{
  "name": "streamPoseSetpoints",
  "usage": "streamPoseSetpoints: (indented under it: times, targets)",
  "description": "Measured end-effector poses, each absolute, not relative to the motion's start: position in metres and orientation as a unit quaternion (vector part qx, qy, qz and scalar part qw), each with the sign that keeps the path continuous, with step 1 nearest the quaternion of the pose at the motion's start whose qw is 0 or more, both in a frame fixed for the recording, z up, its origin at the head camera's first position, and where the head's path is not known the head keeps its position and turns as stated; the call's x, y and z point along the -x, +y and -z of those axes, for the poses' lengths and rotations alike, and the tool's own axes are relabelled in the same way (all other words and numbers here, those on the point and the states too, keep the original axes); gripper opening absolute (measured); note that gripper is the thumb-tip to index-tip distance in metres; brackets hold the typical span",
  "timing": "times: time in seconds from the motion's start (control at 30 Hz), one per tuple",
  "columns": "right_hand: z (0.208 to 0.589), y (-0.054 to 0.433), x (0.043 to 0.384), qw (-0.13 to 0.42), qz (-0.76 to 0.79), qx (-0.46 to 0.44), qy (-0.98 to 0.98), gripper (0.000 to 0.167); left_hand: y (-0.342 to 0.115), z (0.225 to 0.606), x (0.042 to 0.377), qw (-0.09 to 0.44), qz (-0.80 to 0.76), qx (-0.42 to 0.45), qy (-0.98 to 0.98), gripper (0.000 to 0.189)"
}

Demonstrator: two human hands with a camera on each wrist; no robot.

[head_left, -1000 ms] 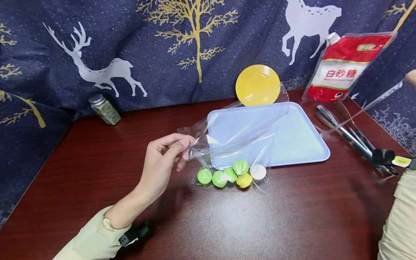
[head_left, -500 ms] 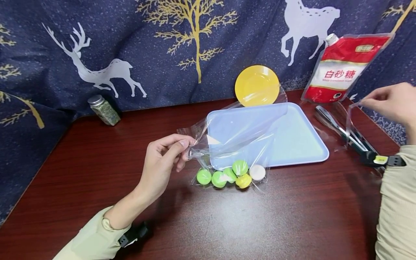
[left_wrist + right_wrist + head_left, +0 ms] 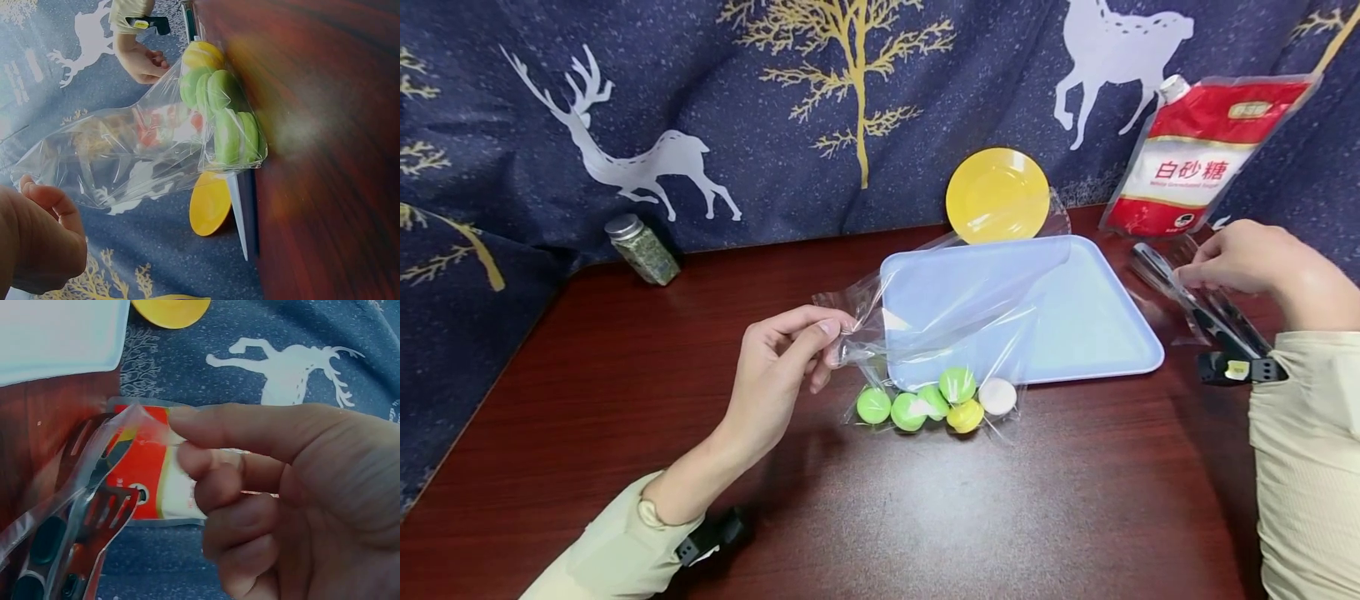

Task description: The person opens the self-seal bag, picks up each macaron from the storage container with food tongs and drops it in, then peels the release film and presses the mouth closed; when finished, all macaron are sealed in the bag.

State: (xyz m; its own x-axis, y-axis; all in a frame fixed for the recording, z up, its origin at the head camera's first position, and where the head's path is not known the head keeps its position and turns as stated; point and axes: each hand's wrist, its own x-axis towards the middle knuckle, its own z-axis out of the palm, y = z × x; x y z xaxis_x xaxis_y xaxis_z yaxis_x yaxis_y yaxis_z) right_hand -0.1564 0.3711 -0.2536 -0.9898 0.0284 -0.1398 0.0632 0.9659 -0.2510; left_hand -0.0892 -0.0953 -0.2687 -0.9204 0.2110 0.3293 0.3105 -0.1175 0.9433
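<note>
My left hand (image 3: 782,367) pinches the upper corner of a clear plastic bag (image 3: 1000,325) between thumb and fingers. Several macarons lie at the bag's bottom: green ones (image 3: 908,412), a yellow one (image 3: 965,416) and a white one (image 3: 997,397). In the left wrist view the bag (image 3: 112,162) stretches from the fingertips to the macarons on the tabletop. At the right, my right hand (image 3: 1273,267) pinches a thin clear strip (image 3: 103,447) between thumb and forefinger. The strip dangles over metal utensils with dark green handles (image 3: 49,540).
Behind the bag lies a pale blue tray (image 3: 1090,317). A yellow plate (image 3: 997,196) leans on the dark deer-patterned cloth (image 3: 775,167). A red and white sugar pouch (image 3: 1187,171) stands at the back right, a jar of dried herbs (image 3: 643,250) at the back left.
My right hand has come in from the right edge, moving left and down with the clear strip to above the utensils. The left hand and bag have stayed put.
</note>
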Motion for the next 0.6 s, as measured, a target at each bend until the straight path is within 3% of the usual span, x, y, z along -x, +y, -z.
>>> streamPoseSetpoints:
  times: [0.37,0.6]
  targets:
    - [0.232,0.350,0.146,-0.062,0.117,-0.046,0.990,0.035,-0.098,0.269,0.090,0.046,0.717,0.201,-0.666,0.015]
    - [0.209,0.316,0.130,-0.099,0.127,0.037,0.986,0.021,-0.098,0.267,0.090,0.058,0.710,0.206,-0.671,0.015]
